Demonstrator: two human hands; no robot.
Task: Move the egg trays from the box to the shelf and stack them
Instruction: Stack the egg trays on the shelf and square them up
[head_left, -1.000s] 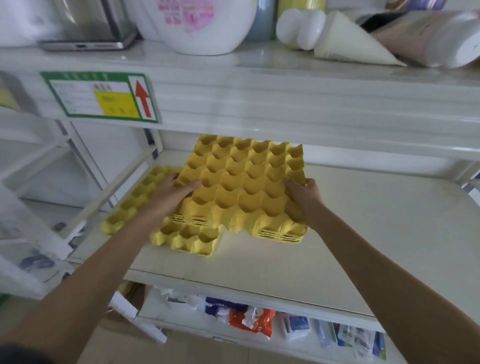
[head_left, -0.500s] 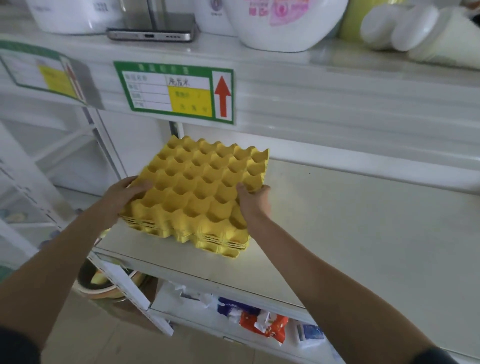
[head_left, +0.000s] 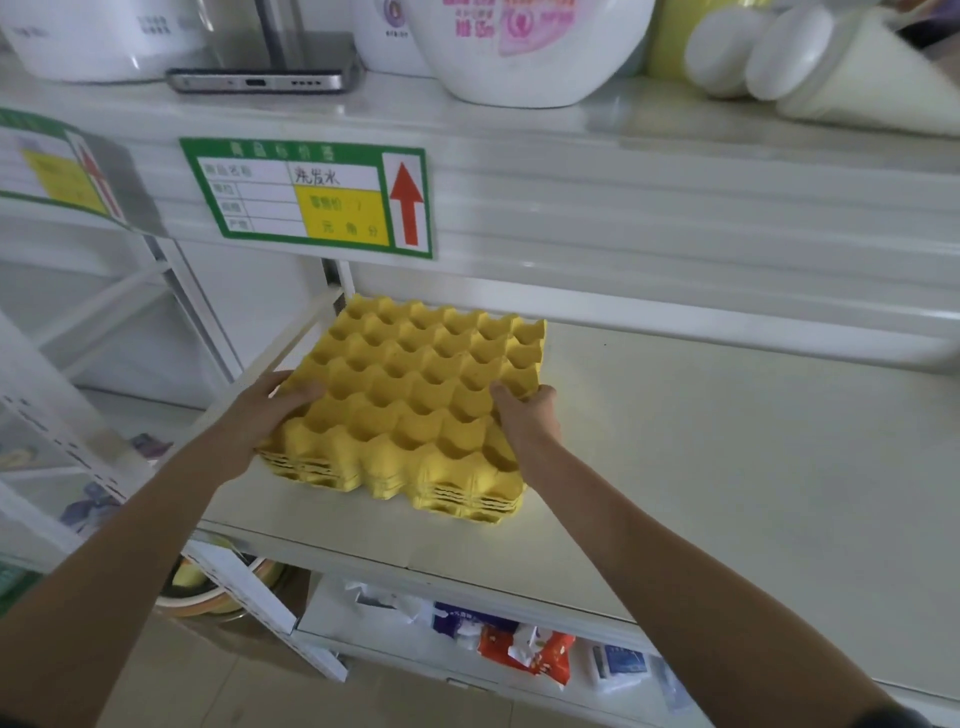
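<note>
Both hands' grip holds egg trays (head_left: 415, 395) beneath price label (head_left: 306, 196).

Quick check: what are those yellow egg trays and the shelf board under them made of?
Egg trays: likely moulded paper pulp, matte and slightly grainy, with thin nested edges; thin plastic is possible. Shelf board: smooth off-white with a faint sheen, probably painted metal or laminate.

soft even daylight, faint shadows, edges bowed and blurred.
</note>
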